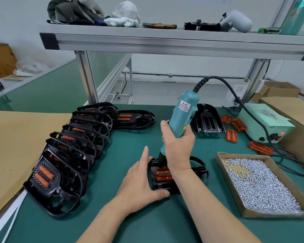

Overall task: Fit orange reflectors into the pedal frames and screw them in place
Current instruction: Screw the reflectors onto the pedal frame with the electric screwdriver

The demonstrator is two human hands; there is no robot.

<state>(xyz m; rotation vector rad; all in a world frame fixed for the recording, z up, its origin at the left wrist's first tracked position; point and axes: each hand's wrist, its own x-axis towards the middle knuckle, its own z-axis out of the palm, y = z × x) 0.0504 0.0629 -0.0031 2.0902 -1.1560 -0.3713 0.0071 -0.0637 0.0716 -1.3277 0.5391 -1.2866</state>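
A black pedal frame (199,168) lies flat on the green mat at centre, with an orange reflector (162,174) seated in it. My right hand (178,146) grips a teal electric screwdriver (183,112) that stands nearly upright, its tip down at the frame's far left part beside the reflector. My left hand (142,179) lies flat against the frame's left side, fingers straight and thumb along the near edge. Several loose orange reflectors (232,126) lie at the right rear. A cardboard tray (288,212) filled with small silver screws (258,185) sits to the right.
A row of several pedal frames with reflectors (63,165) leans along the left. Another empty frame (208,120) lies behind the screwdriver. A power supply box (265,122) and its black cable (263,127) sit at right. An aluminium shelf (165,42) spans overhead. Cardboard sheet (16,142) covers the left.
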